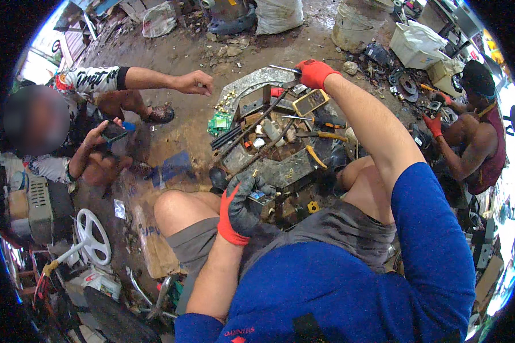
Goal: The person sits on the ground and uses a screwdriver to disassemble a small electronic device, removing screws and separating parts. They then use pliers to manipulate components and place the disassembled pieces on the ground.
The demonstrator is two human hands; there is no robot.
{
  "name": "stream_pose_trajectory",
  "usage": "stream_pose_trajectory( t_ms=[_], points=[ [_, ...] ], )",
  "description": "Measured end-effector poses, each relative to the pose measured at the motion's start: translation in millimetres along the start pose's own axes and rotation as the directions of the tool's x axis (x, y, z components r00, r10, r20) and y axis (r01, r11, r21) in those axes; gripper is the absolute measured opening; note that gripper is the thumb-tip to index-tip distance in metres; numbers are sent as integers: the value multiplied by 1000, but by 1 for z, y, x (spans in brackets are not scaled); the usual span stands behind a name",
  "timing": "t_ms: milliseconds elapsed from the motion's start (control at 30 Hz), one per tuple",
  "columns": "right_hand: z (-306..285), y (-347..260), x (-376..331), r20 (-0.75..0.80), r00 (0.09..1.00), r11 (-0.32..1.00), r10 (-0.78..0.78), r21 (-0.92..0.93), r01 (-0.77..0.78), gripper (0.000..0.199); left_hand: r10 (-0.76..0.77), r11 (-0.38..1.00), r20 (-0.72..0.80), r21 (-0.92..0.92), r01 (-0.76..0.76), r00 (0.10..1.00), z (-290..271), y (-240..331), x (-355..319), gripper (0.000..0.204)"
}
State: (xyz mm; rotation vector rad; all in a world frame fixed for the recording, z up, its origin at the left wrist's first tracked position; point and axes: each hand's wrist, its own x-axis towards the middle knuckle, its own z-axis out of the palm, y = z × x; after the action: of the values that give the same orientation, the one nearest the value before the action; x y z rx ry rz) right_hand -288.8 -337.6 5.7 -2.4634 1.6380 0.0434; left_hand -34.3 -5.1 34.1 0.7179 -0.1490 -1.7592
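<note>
Curling gloved left hand [241, 203] around a small blue-and-silver part [258, 195], just nearside of a grey block [280, 174]; probably feeling light, stiff, perhaps fragile, favouring a hold by its edges. Closing gloved right hand [316, 74] on a slim metal tool [282, 69], likely handling rigid, slippery along the shank, gripping surest at the rear end.

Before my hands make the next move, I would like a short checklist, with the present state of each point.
1. Left hand gloved: ok.
2. Right hand gloved: ok.
3. Metal tool held in the right hand: ok.
4. Left hand's hold on the small part: cannot tell; the fingers cover much of it.
5. Other person's bare hand apart from the metal tool: ok, a gap shows.
6. Space in front free of loose things: not ok; a yellow-framed device and a yellow-handled tool lie there.
</note>
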Motion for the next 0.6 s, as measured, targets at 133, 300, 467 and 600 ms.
stream_pose_trajectory(
  t_ms=[133,300,467,600],
  points=[
    [-13,-1,-10,-97,995,995,24,103,-14,31,23,1000,27,9,-23,999,2,4,2,12],
    [-62,-47,-80,-371,927,921,62,379,89,29,86,996,-26,36,-85,996,5,5,-5,12],
    [-73,-138,-230,52,986,491,157,862,-123,35,257,831,149,469,-297,955,7,-3,-7,14],
    [-14,-162,-271,91,995,85,-43,993,-87,38,83,913,125,387,-126,989,15,-8,-5,18]
  ],
)
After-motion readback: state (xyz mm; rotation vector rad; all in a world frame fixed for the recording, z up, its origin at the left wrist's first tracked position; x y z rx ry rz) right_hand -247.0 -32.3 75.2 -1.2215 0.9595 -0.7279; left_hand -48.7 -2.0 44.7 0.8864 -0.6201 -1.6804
